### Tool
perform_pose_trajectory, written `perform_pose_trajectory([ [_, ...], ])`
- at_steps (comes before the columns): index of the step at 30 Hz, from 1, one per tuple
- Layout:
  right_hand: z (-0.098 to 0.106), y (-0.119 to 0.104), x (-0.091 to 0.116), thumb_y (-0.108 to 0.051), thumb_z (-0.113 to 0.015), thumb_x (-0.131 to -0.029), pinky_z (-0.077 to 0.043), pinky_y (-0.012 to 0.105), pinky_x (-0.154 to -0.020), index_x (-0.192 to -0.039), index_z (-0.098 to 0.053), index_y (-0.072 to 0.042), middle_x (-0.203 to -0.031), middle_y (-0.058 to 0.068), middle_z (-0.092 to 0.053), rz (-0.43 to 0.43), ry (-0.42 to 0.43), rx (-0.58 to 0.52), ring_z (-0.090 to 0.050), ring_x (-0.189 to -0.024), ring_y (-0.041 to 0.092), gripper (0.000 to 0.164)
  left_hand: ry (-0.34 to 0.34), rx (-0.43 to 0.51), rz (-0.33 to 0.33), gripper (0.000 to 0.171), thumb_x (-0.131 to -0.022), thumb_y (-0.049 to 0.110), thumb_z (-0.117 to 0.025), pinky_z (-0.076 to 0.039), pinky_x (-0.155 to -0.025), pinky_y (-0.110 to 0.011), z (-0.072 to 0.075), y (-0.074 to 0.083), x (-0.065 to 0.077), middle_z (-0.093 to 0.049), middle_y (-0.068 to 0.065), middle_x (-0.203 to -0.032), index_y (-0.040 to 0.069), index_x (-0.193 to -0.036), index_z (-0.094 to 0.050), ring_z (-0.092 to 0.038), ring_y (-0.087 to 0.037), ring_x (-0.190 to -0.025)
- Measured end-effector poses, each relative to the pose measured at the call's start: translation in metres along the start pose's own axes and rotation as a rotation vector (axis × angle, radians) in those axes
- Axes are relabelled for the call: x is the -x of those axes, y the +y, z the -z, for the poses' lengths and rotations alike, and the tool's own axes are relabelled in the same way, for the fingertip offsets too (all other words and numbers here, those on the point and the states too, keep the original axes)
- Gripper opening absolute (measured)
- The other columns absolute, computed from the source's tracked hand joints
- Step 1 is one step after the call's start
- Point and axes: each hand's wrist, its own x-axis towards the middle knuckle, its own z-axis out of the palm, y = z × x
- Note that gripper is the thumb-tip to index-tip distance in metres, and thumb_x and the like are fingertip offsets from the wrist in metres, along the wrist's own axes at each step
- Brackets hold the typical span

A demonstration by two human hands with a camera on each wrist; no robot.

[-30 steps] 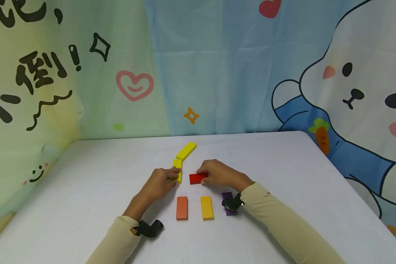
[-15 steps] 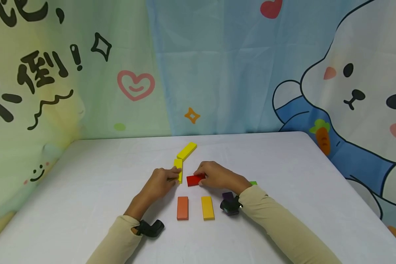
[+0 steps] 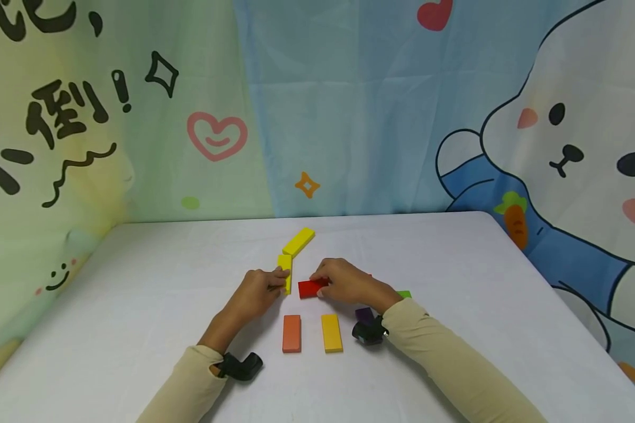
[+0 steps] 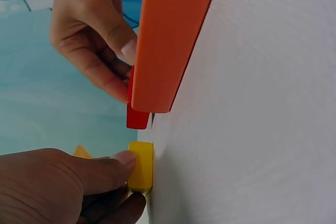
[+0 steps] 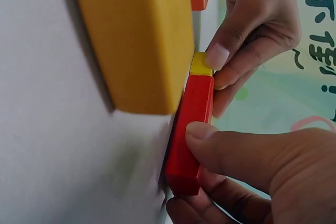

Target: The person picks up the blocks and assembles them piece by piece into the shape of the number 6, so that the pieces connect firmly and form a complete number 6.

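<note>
My left hand pinches the near end of a yellow block lying lengthwise on the table. In the left wrist view, the thumb is on one side of that yellow block and fingers are under its other side. A second yellow block lies slanted at its far end. To the right, my right hand grips a red block, set crosswise with a small gap from the held yellow one. The right wrist view has the thumb on the red block, with fingers curled at its end.
An orange block and a darker yellow block lie nearer me. A purple block is partly hidden by the right wrist camera. Part of a green block shows behind the right wrist. A white cloth covers the table.
The right hand has shifted slightly left and nearer with the red block, bringing it closer to the held yellow block. Part of the green block has come into view. The left hand stays put.
</note>
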Motion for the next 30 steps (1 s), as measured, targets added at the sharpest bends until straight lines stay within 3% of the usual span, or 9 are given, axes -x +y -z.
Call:
perform_pose_trajectory([
  [11,-0.001,-0.01,0.004,-0.009,-0.073,-0.087,-0.05,0.03,-0.09,-0.12,-0.069,-0.005,-0.107,0.003,-0.063,0.032,-0.033,-0.068,-0.056,-0.096,0.017,0.033,0.005,0.001,0.02,0.03,-0.084,-0.003,-0.073,-0.044,-0.099,-0.037,-0.001,0.002,0.0,-0.066,-0.004,-0.121,-0.002,-0.113,-0.07,-0.053,-0.02,-0.125],
  [30,-0.006,-0.016,0.004,-0.017,-0.075,-0.087,-0.049,0.03,-0.091,-0.122,-0.069,-0.008,-0.107,0.0,-0.061,-0.001,-0.059,0.006,-0.054,-0.097,0.015,0.037,0.008,0.0,0.035,0.034,-0.084,-0.002,-0.074,-0.047,-0.096,-0.035,-0.001,0.005,0.0,-0.066,-0.006,-0.121,0.001,-0.118,-0.069,-0.055,-0.022,-0.122],
])
